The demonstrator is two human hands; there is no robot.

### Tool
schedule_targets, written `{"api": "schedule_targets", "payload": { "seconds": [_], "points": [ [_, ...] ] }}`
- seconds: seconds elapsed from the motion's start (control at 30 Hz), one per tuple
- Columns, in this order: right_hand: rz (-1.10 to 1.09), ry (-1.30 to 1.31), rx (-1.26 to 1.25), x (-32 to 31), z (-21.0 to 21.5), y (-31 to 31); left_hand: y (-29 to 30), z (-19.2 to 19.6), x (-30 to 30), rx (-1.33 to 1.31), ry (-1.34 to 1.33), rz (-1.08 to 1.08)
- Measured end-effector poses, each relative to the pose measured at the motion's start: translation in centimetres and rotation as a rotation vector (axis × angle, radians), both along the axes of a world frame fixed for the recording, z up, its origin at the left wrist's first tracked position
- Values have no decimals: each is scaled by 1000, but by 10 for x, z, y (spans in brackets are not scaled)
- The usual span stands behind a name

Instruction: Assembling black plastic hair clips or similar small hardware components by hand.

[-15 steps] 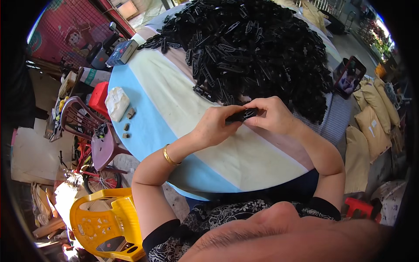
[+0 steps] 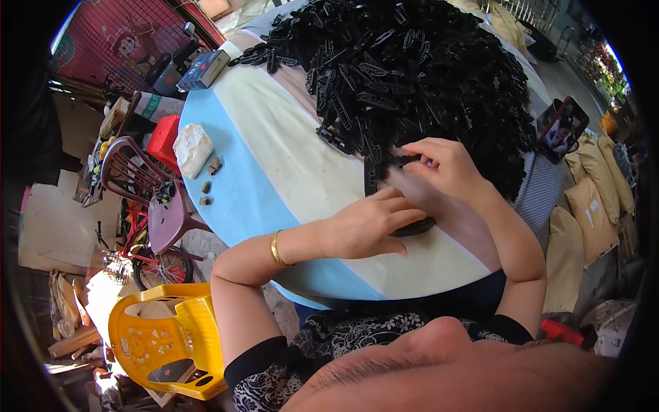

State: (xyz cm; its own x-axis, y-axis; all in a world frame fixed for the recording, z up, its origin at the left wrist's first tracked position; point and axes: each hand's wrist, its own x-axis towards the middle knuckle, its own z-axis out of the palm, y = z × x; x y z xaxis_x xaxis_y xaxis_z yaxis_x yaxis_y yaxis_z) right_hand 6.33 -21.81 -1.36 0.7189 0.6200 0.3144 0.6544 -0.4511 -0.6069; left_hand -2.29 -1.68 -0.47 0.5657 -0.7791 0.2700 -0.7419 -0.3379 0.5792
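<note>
A large heap of long, slotted black plastic pieces (image 2: 425, 75) covers the far part of the round table. My left hand (image 2: 367, 223), with a gold bangle on its wrist, is over the near cloth, thumb stretched away from the fingers. Just beyond and partly under its fingertips is a dark, rounded black piece (image 2: 420, 227); it looks let go. At the heap's near edge my right hand (image 2: 446, 168) pinches a small black plastic piece (image 2: 405, 161), blurred and partly hidden. Another long black piece (image 2: 371, 180) pokes out of the heap between my hands.
A striped cloth (image 2: 274, 158) covers the table. On its left are a white crumpled bag (image 2: 193, 150), small brown lumps (image 2: 215, 166) and a box (image 2: 204, 70). A phone (image 2: 563, 130) stands at the right edge. Yellow (image 2: 161, 336) and purple (image 2: 168, 223) chairs stand left.
My hands, close together around a black piece, have parted. The left came nearer and lower with its thumb opened; the right moved slightly away to the heap's edge. The view shifted slightly.
</note>
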Motion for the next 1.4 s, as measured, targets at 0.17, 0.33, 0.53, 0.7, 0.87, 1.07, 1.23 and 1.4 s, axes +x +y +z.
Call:
{"api": "schedule_targets", "payload": {
  "seconds": [0.17, 0.33, 0.53, 0.7, 0.87, 1.07, 1.23, 1.4],
  "points": [
    [-15, -382, -101, -9, -28, 16, 41, 11, 28, 289, -297, 251],
    [-81, -437, -87, 0, -36, 17, 37, -9, 43, 307, -361, 248],
    [-123, -529, 142, 1, -22, 9, 20, -8, 35, -261, 143, 395],
    [-156, -296, 388, -7, -7, 9, 19, -15, 39, -859, 1053, 349],
    [-17, -249, 518, -18, -5, 18, 15, -29, 36, -934, 1127, 348],
    [-10, -196, 514, -16, -4, 13, 10, -32, 40, -954, 1160, 382],
    [16, -361, 431, -16, -4, 18, 12, -35, 38, -946, 1174, 427],
    [14, -451, 389, -18, -4, 21, 11, -37, 38, -879, 1124, 407]
  ]
}}
